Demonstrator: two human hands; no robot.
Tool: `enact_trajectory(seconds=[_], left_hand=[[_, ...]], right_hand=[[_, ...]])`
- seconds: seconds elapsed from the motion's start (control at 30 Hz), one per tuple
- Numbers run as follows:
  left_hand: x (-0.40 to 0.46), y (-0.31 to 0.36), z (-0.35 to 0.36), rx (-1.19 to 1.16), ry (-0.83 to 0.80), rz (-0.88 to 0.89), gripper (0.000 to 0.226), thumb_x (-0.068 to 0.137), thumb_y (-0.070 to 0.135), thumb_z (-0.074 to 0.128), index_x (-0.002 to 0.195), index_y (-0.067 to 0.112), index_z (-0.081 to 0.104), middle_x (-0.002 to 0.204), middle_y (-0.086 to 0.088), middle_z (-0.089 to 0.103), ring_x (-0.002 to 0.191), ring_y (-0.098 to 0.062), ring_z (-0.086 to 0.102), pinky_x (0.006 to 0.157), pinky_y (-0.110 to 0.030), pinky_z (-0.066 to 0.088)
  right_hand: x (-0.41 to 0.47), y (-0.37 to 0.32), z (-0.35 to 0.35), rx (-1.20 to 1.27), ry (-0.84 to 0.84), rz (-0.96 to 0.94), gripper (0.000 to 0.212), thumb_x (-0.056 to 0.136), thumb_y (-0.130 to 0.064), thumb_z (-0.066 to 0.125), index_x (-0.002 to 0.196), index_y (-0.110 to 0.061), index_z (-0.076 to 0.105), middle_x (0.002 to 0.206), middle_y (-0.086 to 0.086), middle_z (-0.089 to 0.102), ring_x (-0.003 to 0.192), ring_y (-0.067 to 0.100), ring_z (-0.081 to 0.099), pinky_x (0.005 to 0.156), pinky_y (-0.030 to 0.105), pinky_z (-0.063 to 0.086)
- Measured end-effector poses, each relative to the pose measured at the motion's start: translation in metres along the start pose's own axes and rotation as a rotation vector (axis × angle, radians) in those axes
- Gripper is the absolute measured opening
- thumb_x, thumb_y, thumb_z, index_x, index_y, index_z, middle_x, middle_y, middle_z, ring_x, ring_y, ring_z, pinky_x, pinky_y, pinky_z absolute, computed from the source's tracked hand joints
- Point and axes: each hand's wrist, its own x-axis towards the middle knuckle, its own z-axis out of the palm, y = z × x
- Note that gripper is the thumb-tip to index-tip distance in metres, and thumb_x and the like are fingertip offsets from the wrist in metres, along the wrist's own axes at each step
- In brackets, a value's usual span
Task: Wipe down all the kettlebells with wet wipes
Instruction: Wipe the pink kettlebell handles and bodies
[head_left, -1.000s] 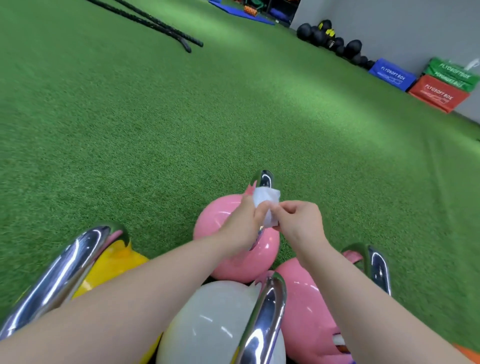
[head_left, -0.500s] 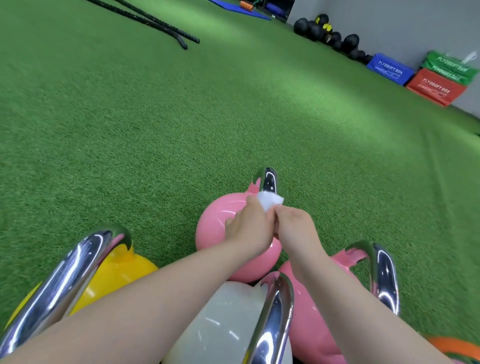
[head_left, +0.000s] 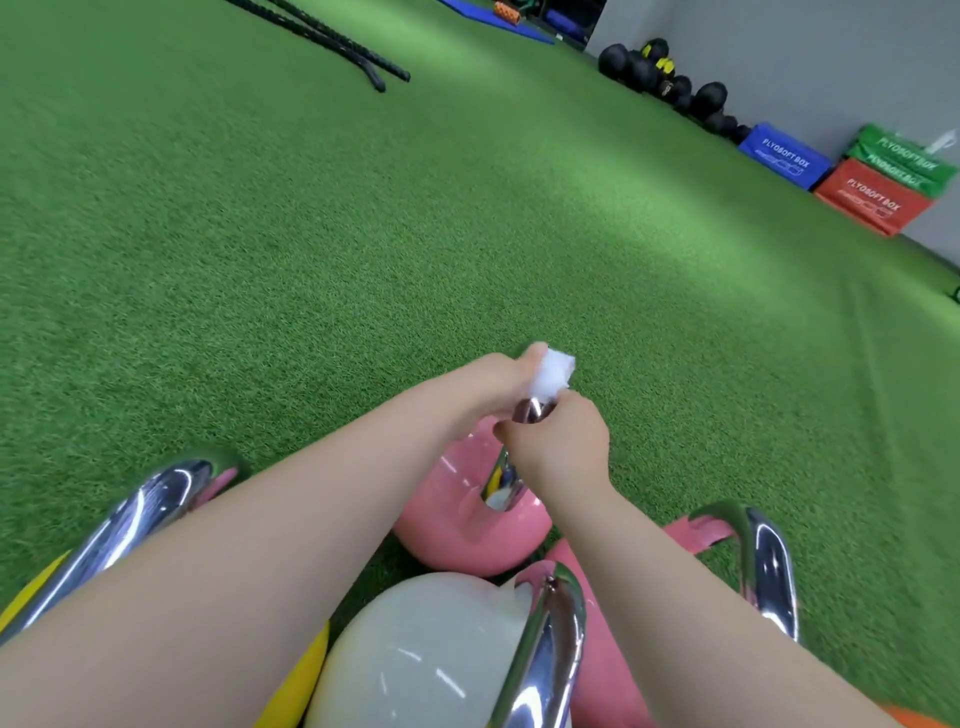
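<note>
Both bare forearms reach forward from the bottom edge and converge above the chrome handle (head_left: 527, 410) of the far pink kettlebell. The left hand (head_left: 511, 371) is just beyond and left of the handle top, fingers curled, pinching a white wet wipe (head_left: 553, 371) that sticks out past its fingertips. The right hand (head_left: 558, 447) sits on the near side of that handle, knuckles up, fingers curled down around it, touching the wipe's lower edge. The two hands meet at the handle top; the left is motion-blurred
</note>
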Motion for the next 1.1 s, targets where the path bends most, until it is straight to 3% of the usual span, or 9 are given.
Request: enact_trajectory(seconds=[0.1, 0.2, 0.4, 0.53, 0.67, 0.73, 0.87, 0.97, 1.1], left_hand=[[0.005, -0.029, -0.01, 0.387, 0.328, 0.285, 0.045, 0.092, -0.001, 0.041, 0.136, 0.01, 0.041, 0.135, -0.012, 0.046, 0.119, -0.026, 0.046, 0.094, -0.035, 0.039], [0.009, -0.045, -0.008, 0.72, 0.36, 0.71, 0.064, 0.082, -0.009, 0.05, 0.14, 0.016, 0.039, 0.148, -0.008, 0.034, 0.136, -0.026, 0.031, 0.106, -0.038, 0.034], [0.034, -0.036, -0.003, 1.052, 0.389, 1.227, 0.025, 0.071, -0.006, 0.061, 0.092, 0.006, 0.066, 0.098, -0.01, 0.069, 0.098, -0.029, 0.066, 0.094, -0.045, 0.046], [0.02, -0.026, 0.007, 1.353, 0.517, 1.157, 0.026, 0.074, 0.007, 0.034, 0.07, 0.016, 0.058, 0.061, 0.002, 0.055, 0.058, -0.019, 0.058, 0.097, -0.037, 0.047], [0.009, -0.017, 0.015, 1.569, 0.563, 0.843, 0.018, 0.069, 0.01, 0.042, 0.065, 0.02, 0.056, 0.053, 0.007, 0.052, 0.052, -0.015, 0.055, 0.106, -0.034, 0.039], [0.011, -0.014, 0.021, 1.57, 0.477, 0.785, 0.018, 0.078, 0.009, 0.039, 0.081, 0.018, 0.054, 0.063, 0.004, 0.058, 0.063, -0.019, 0.059, 0.114, -0.04, 0.021], [0.011, -0.02, 0.02, 1.534, 0.476, 0.785, 0.013, 0.067, 0.013, 0.059, 0.062, 0.023, 0.052, 0.052, 0.004, 0.058, 0.051, -0.018, 0.058, 0.106, -0.045, 0.035], [0.015, -0.036, 0.014, 1.507, 0.582, 0.811, 0.018, 0.062, 0.006, 0.053, 0.052, 0.021, 0.048, 0.043, 0.002, 0.049, 0.043, -0.018, 0.05, 0.098, -0.048, 0.043], [0.016, -0.045, 0.005, 1.429, 0.744, 0.815, 0.024, 0.064, 0.002, 0.061, 0.057, 0.019, 0.046, 0.045, 0.002, 0.047, 0.044, -0.019, 0.048, 0.103, -0.049, 0.038]], right_hand=[[0.0, 0.002, 0.0, -0.008, 0.032, -0.006, 0.022, 0.078, -0.024, 0.068, 0.08, -0.012, 0.051, 0.079, 0.004, 0.055, 0.06, 0.017, 0.046, 0.043, 0.021, 0.023], [0.0, 0.004, -0.001, -0.029, 0.038, -0.027, 0.022, 0.076, -0.026, 0.068, 0.074, -0.014, 0.049, 0.073, 0.002, 0.055, 0.055, 0.015, 0.046, 0.043, 0.022, 0.024], [0.002, 0.021, -0.022, 0.03, -0.076, -0.127, 0.027, 0.073, -0.015, 0.068, 0.065, -0.023, 0.045, 0.06, -0.008, 0.049, 0.052, 0.008, 0.042, 0.049, 0.023, 0.03], [0.016, 0.031, -0.05, -0.097, -0.279, -0.268, 0.018, 0.07, -0.005, 0.069, 0.075, -0.02, 0.059, 0.069, -0.003, 0.06, 0.063, 0.012, 0.048, 0.06, 0.025, 0.038], [0.026, 0.03, -0.054, -0.32, -0.251, -0.334, 0.018, 0.076, -0.007, 0.064, 0.079, -0.022, 0.055, 0.075, -0.006, 0.058, 0.068, 0.014, 0.05, 0.058, 0.026, 0.039], [0.023, 0.031, -0.047, -0.35, -0.143, -0.307, 0.018, 0.079, -0.007, 0.06, 0.091, -0.02, 0.057, 0.093, 0.0, 0.059, 0.086, 0.022, 0.056, 0.07, 0.031, 0.045], [0.004, 0.038, -0.033, -0.26, 0.042, -0.265, 0.065, 0.084, -0.009, 0.06, 0.142, -0.013, 0.032, 0.136, 0.005, 0.039, 0.129, 0.022, 0.035, 0.105, 0.029, 0.028], [-0.011, 0.04, -0.025, -0.296, 0.062, -0.367, 0.064, 0.084, -0.003, 0.054, 0.143, -0.011, 0.03, 0.142, 0.004, 0.035, 0.131, 0.02, 0.031, 0.107, 0.024, 0.022], [-0.02, 0.039, -0.015, -0.296, 0.219, -0.489, 0.053, 0.075, 0.007, 0.055, 0.126, -0.006, 0.053, 0.131, 0.013, 0.047, 0.119, 0.031, 0.044, 0.1, 0.027, 0.031]])
